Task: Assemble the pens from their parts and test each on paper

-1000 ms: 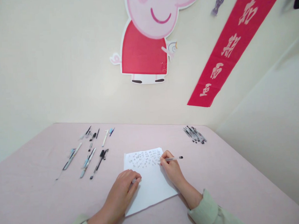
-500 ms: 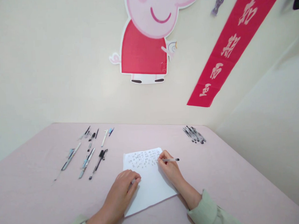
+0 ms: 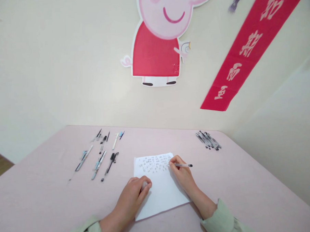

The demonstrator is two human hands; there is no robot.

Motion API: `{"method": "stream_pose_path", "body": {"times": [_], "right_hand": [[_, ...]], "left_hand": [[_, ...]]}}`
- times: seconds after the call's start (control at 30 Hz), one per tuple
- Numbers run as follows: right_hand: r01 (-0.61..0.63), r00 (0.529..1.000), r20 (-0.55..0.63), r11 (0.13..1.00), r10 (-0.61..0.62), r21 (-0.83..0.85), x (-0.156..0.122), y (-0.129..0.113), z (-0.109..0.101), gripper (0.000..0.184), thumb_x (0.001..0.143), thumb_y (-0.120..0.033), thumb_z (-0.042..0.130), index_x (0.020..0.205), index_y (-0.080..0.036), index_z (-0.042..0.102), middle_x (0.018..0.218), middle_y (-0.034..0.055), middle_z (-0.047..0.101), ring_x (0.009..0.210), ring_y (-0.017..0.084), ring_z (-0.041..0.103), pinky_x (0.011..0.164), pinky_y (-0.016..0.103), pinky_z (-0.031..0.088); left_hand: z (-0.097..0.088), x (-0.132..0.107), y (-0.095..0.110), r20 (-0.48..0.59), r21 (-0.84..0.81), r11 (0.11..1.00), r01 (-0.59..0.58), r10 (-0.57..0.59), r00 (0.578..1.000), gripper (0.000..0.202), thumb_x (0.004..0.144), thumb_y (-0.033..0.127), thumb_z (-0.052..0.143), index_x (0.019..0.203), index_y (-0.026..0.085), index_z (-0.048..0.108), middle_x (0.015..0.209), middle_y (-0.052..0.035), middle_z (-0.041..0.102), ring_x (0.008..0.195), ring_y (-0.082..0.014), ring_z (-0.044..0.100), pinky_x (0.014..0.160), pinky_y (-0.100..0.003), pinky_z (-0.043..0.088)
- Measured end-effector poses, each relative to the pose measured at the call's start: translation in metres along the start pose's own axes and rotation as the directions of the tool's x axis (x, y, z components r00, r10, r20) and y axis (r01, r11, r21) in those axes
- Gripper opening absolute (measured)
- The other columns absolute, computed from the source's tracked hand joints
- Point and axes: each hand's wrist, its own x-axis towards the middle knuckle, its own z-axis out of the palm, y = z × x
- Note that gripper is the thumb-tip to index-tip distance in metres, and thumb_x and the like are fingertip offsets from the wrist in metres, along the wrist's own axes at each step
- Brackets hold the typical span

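A white sheet of paper (image 3: 163, 191) lies on the table, its upper part covered with rows of small dark handwriting. My right hand (image 3: 181, 173) grips a pen (image 3: 183, 165), clear-barrelled with a dark end, its tip at the right side of the written lines. Over the left edge of the sheet rests my left hand (image 3: 135, 193), fingers curled inward. Something small and pale shows between its thumb and forefinger, too little to name.
Disassembled pens and parts (image 3: 98, 165) lie in small groups on the left of the pink-covered table (image 3: 45, 196). A pile of pens or refills (image 3: 208, 140) sits at the back right. Behind the table stands a wall with a cartoon pig cutout (image 3: 156, 51) and a red banner (image 3: 245, 57).
The whole view has shifted, so everything appears farther right. My right hand still holds the pen at nearly the same place on the paper, and my left hand stays at the sheet's edge.
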Motion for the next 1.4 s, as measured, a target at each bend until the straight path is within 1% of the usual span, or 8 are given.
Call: {"method": "stream_pose_path", "body": {"times": [0.2, 0.33, 0.5, 0.67, 0.8, 1.0, 1.2, 1.4], "right_hand": [[-0.064, 0.991, 0.126, 0.981, 0.041, 0.184, -0.008, -0.020, 0.001, 0.028, 0.085, -0.043, 0.053, 0.090, -0.019, 0.065, 0.075, 0.0025, 0.064, 0.061, 0.015, 0.050, 0.060, 0.027, 0.039], [-0.115, 0.969, 0.244, 0.932, 0.030, 0.344, -0.020, -0.039, 0.012, 0.032, 0.088, -0.046, 0.050, 0.093, -0.018, 0.064, 0.078, 0.0034, 0.066, 0.059, 0.013, 0.052, 0.061, 0.027, 0.041], [-0.172, 0.974, 0.209, 0.881, 0.085, 0.440, -0.023, -0.036, 0.024, 0.026, 0.082, -0.044, 0.062, 0.081, -0.020, 0.054, 0.057, -0.0048, 0.055, 0.048, 0.009, 0.043, 0.050, 0.022, 0.033], [-0.227, 0.970, 0.201, 0.796, 0.135, 0.561, -0.021, -0.026, 0.025, 0.029, 0.081, -0.047, 0.065, 0.081, -0.019, 0.056, 0.055, -0.0059, 0.051, 0.047, 0.007, 0.038, 0.047, 0.020, 0.027], [-0.225, 0.971, 0.205, 0.748, 0.120, 0.625, -0.022, -0.028, 0.023, 0.039, 0.084, -0.056, 0.057, 0.083, -0.017, 0.062, 0.064, -0.0003, 0.059, 0.049, 0.008, 0.043, 0.050, 0.021, 0.033], [-0.299, 0.951, 0.269, 0.686, 0.154, 0.664, -0.025, -0.036, 0.024, 0.030, 0.078, -0.048, 0.066, 0.080, -0.019, 0.056, 0.056, -0.0043, 0.056, 0.044, 0.008, 0.038, 0.048, 0.021, 0.029], [-0.333, 0.938, 0.306, 0.669, 0.163, 0.664, -0.025, -0.035, 0.025, 0.032, 0.077, -0.047, 0.068, 0.076, -0.021, 0.050, 0.054, -0.0065, 0.052, 0.044, 0.008, 0.034, 0.047, 0.021, 0.028], [-0.353, 0.932, 0.320, 0.636, 0.172, 0.686, -0.024, -0.035, 0.025, 0.033, 0.075, -0.047, 0.070, 0.076, -0.020, 0.051, 0.054, -0.0061, 0.054, 0.045, 0.007, 0.035, 0.049, 0.021, 0.027]], "left_hand": [[-0.001, -0.002, 0.003, -0.039, 0.032, 0.998, 0.046, -0.045, 0.998, 0.023, 0.089, 0.037, 0.048, 0.089, 0.023, 0.067, 0.076, -0.0045, 0.067, 0.083, -0.0253, 0.058, 0.079, -0.034, 0.041], [-0.002, -0.001, 0.003, -0.074, -0.004, 1.000, -0.006, 0.006, 0.997, 0.030, 0.093, 0.037, 0.040, 0.090, 0.023, 0.066, 0.086, -0.0046, 0.067, 0.086, -0.0234, 0.059, 0.084, -0.036, 0.040], [-0.007, 0.000, 0.005, -0.147, -0.099, 0.995, 0.022, -0.036, 0.988, 0.043, 0.095, 0.041, 0.030, 0.088, 0.022, 0.068, 0.086, -0.0062, 0.063, 0.086, -0.0232, 0.060, 0.080, -0.035, 0.044], [-0.008, 0.003, 0.002, -0.179, -0.224, 0.974, 0.005, -0.046, 0.983, 0.033, 0.090, 0.041, 0.041, 0.094, 0.021, 0.067, 0.093, -0.0063, 0.067, 0.086, -0.0223, 0.061, 0.079, -0.033, 0.044], [-0.006, 0.004, -0.003, -0.209, -0.343, 0.936, 0.075, -0.154, 0.966, 0.028, 0.086, 0.041, 0.050, 0.102, 0.021, 0.059, 0.076, -0.0005, 0.064, 0.069, -0.0190, 0.059, 0.068, -0.030, 0.044], [-0.009, 0.005, 0.003, -0.161, -0.471, 0.872, 0.133, -0.234, 0.959, 0.034, 0.086, 0.050, 0.046, 0.085, 0.019, 0.059, 0.048, 0.0078, 0.042, 0.049, -0.0144, 0.044, 0.053, -0.026, 0.033], [-0.010, 0.008, 0.003, -0.211, -0.563, 0.825, 0.056, -0.209, 0.955, 0.041, 0.089, 0.049, 0.042, 0.104, 0.017, 0.062, 0.067, -0.0002, 0.058, 0.066, -0.0175, 0.054, 0.068, -0.030, 0.042], [-0.008, 0.006, 0.003, -0.143, -0.567, 0.822, 0.052, -0.161, 0.977, 0.037, 0.091, 0.042, 0.040, 0.107, 0.017, 0.062, 0.074, -0.0026, 0.062, 0.071, -0.0176, 0.055, 0.074, -0.032, 0.043]]}}
